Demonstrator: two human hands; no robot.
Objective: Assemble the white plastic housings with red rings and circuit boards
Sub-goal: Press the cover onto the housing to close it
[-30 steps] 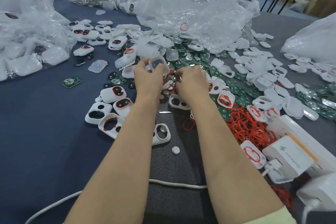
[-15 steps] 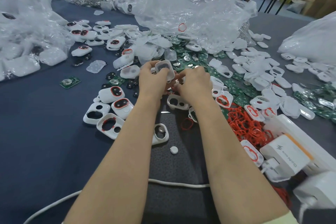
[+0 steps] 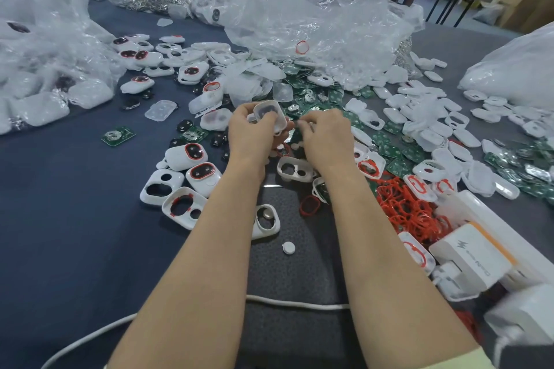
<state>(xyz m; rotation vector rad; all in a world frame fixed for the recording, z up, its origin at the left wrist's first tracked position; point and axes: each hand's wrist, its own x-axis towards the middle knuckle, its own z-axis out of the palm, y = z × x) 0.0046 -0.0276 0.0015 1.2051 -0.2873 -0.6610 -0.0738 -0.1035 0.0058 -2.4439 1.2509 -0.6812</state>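
Gripping the white housing [image 3: 267, 115] as before, your left hand [image 3: 251, 136] waits; your right hand [image 3: 326, 139], at three o'clock, stays curled, contents impossible to tell, fitting apparently unfinished.

Left hand [image 3: 251, 135] round housing [image 3: 269, 114]; right hand [image 3: 326, 138] curled.
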